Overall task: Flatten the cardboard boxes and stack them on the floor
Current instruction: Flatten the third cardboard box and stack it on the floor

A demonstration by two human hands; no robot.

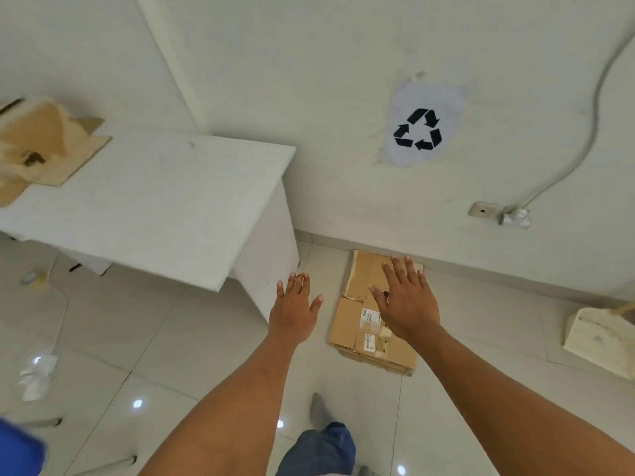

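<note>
- Reaching forward and down, both bare hands are spread flat with fingers apart and hold nothing.
- The left hand (294,305) hangs above bare floor tile, near the white table's side panel.
- The right hand (405,297) hovers over the flattened cardboard stack (364,324); whether it touches the cardboard cannot be told.
- That stack lies flat on the tiled floor (192,338), its far edge against the wall (309,80), below a paper sheet with a black recycling symbol (418,129).
- Printed labels and tape show on the top piece.
- An unflattened cardboard box (37,146), flaps splayed, sits on the far left end of the white table (165,201).
- A pale box (599,340) rests on the floor at the right edge.
- A tape roll (33,279) and crumpled plastic (36,376) lie on the floor at left.
- A cable (584,146) runs down the wall to a plug (515,217) beside a wall socket (482,210).
</note>
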